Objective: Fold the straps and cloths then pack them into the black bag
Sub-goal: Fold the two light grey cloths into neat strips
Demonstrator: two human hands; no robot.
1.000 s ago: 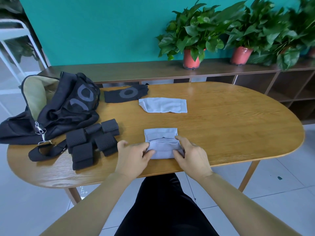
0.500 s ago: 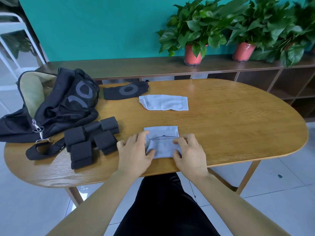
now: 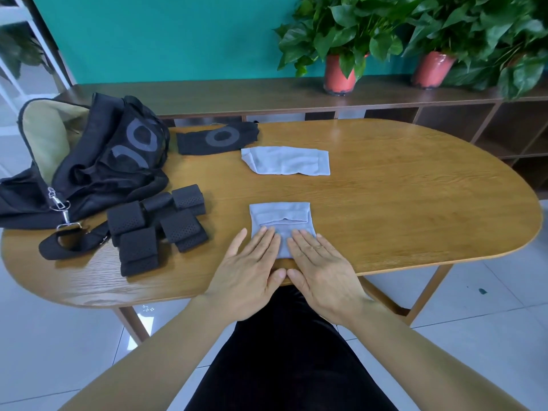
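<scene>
Pressing flat with both: your left hand (image 3: 249, 271) and right hand (image 3: 323, 271) lie side by side, fingers straight, gripping nothing, on the near half of the folded grey cloth (image 3: 280, 218) at the near edge of the table (image 3: 415, 209). Just left of it: folded black straps (image 3: 160, 229). Farther back: second grey cloth (image 3: 286, 160), with black ring-print cloth (image 3: 218, 138) to its left. Far left: black bag (image 3: 89, 161), tan lining showing.
</scene>
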